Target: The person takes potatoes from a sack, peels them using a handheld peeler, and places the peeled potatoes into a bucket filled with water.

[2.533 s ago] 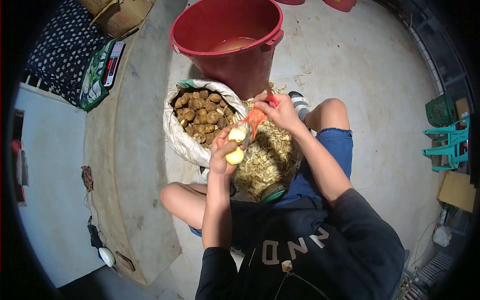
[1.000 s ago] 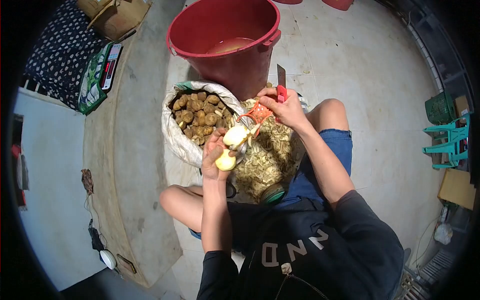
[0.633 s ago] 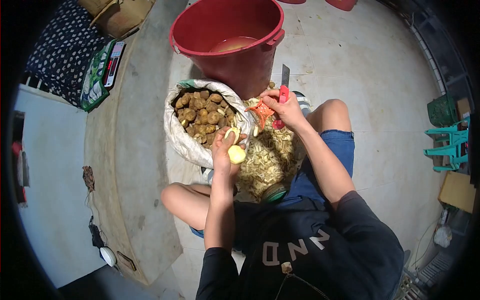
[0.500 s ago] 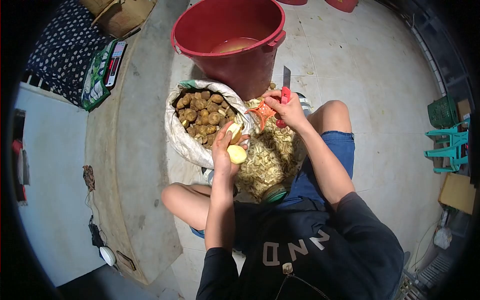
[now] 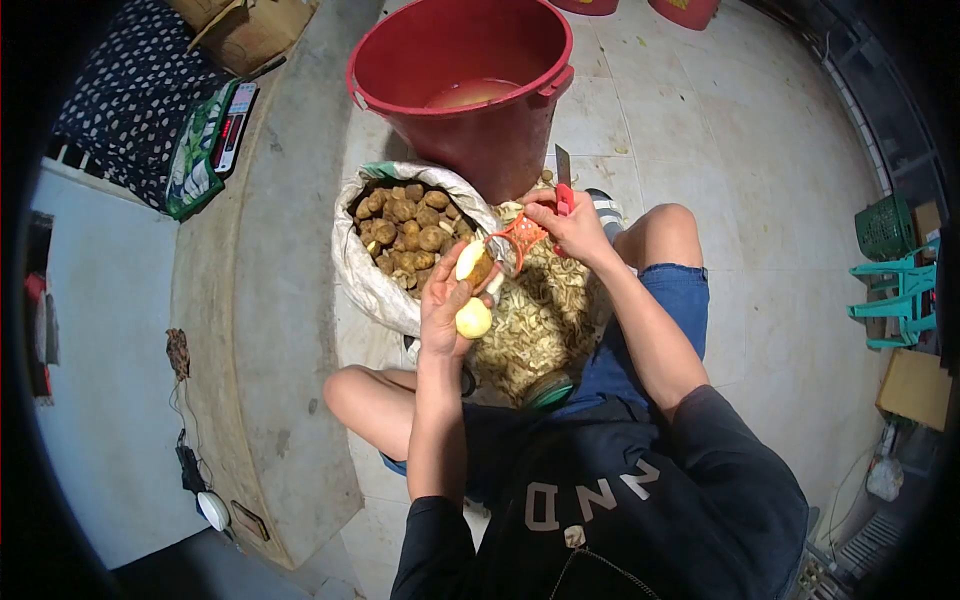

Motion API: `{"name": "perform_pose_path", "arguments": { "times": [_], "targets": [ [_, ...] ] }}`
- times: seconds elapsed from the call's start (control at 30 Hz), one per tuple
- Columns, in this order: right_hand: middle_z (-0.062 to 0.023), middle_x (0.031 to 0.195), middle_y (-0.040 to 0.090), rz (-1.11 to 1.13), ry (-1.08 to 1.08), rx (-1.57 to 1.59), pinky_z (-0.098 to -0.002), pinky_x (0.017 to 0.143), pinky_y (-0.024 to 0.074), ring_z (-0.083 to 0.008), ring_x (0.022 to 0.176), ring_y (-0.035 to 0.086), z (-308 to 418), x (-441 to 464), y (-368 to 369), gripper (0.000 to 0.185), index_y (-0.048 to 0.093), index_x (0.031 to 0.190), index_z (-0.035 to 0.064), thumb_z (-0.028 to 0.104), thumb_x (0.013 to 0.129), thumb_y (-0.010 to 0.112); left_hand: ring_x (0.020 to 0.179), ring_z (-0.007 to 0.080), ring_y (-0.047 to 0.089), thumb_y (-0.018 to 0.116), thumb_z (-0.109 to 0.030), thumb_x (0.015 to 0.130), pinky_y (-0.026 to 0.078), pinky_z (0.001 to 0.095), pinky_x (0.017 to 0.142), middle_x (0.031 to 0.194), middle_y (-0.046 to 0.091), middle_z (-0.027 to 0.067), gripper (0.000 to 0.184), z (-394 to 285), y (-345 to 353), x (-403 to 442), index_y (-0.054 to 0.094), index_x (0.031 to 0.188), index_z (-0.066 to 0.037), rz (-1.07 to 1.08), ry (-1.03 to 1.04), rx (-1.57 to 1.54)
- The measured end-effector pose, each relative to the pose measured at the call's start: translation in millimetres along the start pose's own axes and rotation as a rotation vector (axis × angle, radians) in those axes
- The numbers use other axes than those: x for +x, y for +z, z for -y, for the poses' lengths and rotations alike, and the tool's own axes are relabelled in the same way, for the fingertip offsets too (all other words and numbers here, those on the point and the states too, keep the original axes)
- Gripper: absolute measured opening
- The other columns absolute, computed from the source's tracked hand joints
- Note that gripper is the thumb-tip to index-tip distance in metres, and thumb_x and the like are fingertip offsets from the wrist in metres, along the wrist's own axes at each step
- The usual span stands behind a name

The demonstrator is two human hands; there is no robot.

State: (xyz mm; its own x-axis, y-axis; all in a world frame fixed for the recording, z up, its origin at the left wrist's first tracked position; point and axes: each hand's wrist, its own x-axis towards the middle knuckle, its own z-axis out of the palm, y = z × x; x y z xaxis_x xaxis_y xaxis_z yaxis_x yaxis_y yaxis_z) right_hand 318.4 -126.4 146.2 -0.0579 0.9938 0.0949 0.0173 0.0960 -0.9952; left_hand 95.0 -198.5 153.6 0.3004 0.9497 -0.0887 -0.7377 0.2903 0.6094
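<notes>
My left hand (image 5: 442, 305) is closed around a partly peeled potato (image 5: 474, 262), brown skin still on one side. A second, peeled yellow potato (image 5: 473, 319) rests in the same palm. In my right hand (image 5: 572, 228) are an orange peeler (image 5: 522, 238), close to the partly peeled potato, and a knife (image 5: 564, 178) with a red handle, blade pointing up and away. Just beyond my left hand stands an open white sack (image 5: 350, 270) full of unpeeled potatoes (image 5: 408, 222). A heap of peelings (image 5: 535, 325) lies between my legs.
A large red bucket (image 5: 475, 135) with some liquid in it stands behind the sack. Left of me runs a concrete ledge (image 5: 280, 300) with a scale (image 5: 235, 128) on it. Teal stools (image 5: 900, 295) and a green basket (image 5: 885, 228) are at the far right.
The peeler has come down and left to the partly peeled potato. The knife has shifted slightly left and down with my right hand. Both potatoes remain in my left hand.
</notes>
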Motion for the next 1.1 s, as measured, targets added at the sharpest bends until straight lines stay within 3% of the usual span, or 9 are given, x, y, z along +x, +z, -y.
{"name": "perform_pose_path", "arguments": {
  "times": [0.2,0.43,0.53,0.63,0.7,0.73,0.87,0.9,1.1],
  "targets": [
    [-0.0004,0.083,0.067,0.056,-0.096,-0.033,-0.0228,0.070,0.0484,-0.0061,0.076,0.059,17.7,-8.1,14.7,0.019,0.069,0.096,-0.0020,0.016,0.089,0.070,0.103,0.0262,0.064,0.079,-0.014,0.078,0.058,0.0296,0.073,0.120,0.058,0.0141,0.058,11.0,-6.1,4.8,0.045,0.124,-0.005,0.021,0.071,0.095],
    [-0.0020,0.083,0.068,0.086,-0.024,0.066,-0.0250,0.071,0.0499,-0.0068,0.077,0.060,17.2,-8.4,13.4,0.019,0.069,0.096,-0.0014,0.015,0.087,0.071,0.103,0.0251,0.063,0.079,-0.010,0.075,0.058,0.0312,0.077,0.119,0.059,0.0143,0.061,13.8,-10.6,6.0,0.045,0.125,-0.003,0.044,0.080,0.130],
    [-0.0035,0.084,0.069,0.090,-0.092,-0.011,-0.0256,0.072,0.0504,-0.0072,0.078,0.061,27.0,-11.2,13.7,0.019,0.069,0.097,-0.0017,0.014,0.087,0.072,0.105,0.0243,0.062,0.079,-0.010,0.074,0.056,0.0328,0.081,0.118,0.059,0.0130,0.066,13.6,-2.6,6.7,0.044,0.129,-0.001,-0.004,0.135,0.192],
    [-0.0040,0.084,0.069,0.073,-0.162,-0.058,-0.0255,0.072,0.0504,-0.0077,0.077,0.061,32.8,-9.4,11.7,0.017,0.069,0.096,-0.0020,0.012,0.087,0.071,0.103,0.0212,0.061,0.079,-0.005,0.072,0.055,0.0325,0.080,0.117,0.059,0.0124,0.068,8.6,3.4,4.1,0.045,0.130,0.001,-0.010,0.052,0.124],
    [-0.0046,0.084,0.070,0.036,-0.160,-0.069,-0.0252,0.072,0.0503,-0.0077,0.078,0.062,15.7,2.8,3.5,0.016,0.069,0.094,-0.0034,0.010,0.086,0.070,0.105,0.0212,0.061,0.081,-0.008,0.072,0.054,0.0338,0.086,0.118,0.059,0.0126,0.068,9.1,-1.9,2.0,0.046,0.129,0.001,0.060,0.000,0.027],
    [-0.0047,0.084,0.070,-0.002,-0.047,-0.075,-0.0250,0.072,0.0503,-0.0080,0.079,0.063,6.6,13.3,-5.3,0.016,0.069,0.092,-0.0046,0.009,0.085,0.070,0.105,0.0212,0.061,0.081,-0.008,0.072,0.054,0.0338,0.086,0.118,0.059,0.0126,0.068,10.0,-4.3,-3.8,0.046,0.129,0.001,0.059,-0.005,0.028],
    [-0.0057,0.084,0.071,0.031,-0.120,0.053,-0.0246,0.072,0.0507,-0.0093,0.077,0.064,18.6,-1.1,6.3,0.016,0.069,0.092,-0.0043,0.010,0.084,0.070,0.104,0.0204,0.060,0.082,-0.016,0.074,0.052,0.0310,0.082,0.119,0.058,0.0123,0.071,11.0,3.0,3.2,0.044,0.131,0.001,0.040,0.030,-0.007],
    [-0.0057,0.084,0.071,0.088,-0.206,-0.220,-0.0248,0.073,0.0506,-0.0095,0.078,0.064,47.0,-9.9,7.7,0.016,0.069,0.093,-0.0033,0.010,0.084,0.070,0.104,0.0196,0.059,0.082,-0.019,0.075,0.051,0.0293,0.078,0.119,0.058,0.0120,0.072,12.5,5.6,2.5,0.043,0.132,0.001,-0.005,0.057,0.082],
    [-0.0039,0.081,0.070,0.020,-0.021,0.065,-0.0268,0.071,0.0504,-0.0099,0.077,0.063,6.8,5.7,0.4,0.018,0.068,0.090,-0.0050,0.011,0.084,0.071,0.106,0.0203,0.059,0.081,-0.021,0.076,0.051,0.0317,0.088,0.121,0.058,0.0102,0.074,13.5,-1.8,2.3,0.041,0.134,-0.001,0.040,0.032,-0.042]
  ]
}}
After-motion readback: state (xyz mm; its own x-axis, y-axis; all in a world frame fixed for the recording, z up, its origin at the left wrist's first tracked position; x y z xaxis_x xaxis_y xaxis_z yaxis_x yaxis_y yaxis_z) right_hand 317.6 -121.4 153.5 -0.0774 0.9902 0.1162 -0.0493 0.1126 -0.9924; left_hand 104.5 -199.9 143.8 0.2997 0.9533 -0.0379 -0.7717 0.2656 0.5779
